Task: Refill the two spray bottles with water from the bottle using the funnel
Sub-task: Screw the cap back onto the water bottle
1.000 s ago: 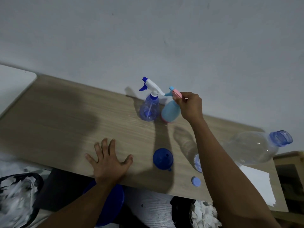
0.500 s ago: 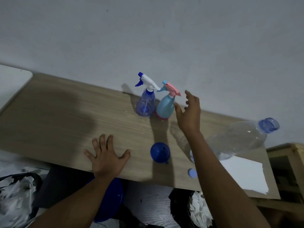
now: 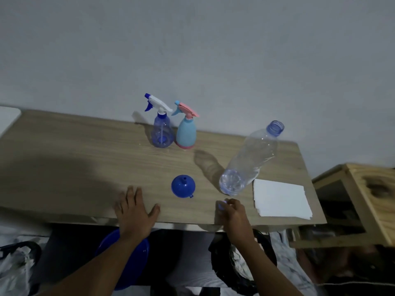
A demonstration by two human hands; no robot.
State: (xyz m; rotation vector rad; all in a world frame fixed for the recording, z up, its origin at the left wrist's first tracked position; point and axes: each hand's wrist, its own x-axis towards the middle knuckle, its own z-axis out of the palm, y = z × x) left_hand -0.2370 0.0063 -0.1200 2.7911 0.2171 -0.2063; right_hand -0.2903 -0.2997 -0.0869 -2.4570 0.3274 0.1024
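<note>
Two spray bottles stand side by side at the back of the wooden table: a clear blue one with a white and blue trigger head and a light blue one with a pink head. A blue funnel lies mouth down near the front edge. The clear water bottle stands uncapped to the right, almost empty. My left hand rests flat on the table edge. My right hand has its fingers curled over the small blue bottle cap at the front edge.
A stack of white paper napkins lies at the table's right front. A wooden crate stands to the right of the table. Below the table edge are a blue basin and dark bags with crumpled paper.
My right hand let go of the pink spray head and drew back across the table down to the bottle cap. The left hand stayed flat. The camera view shifted.
</note>
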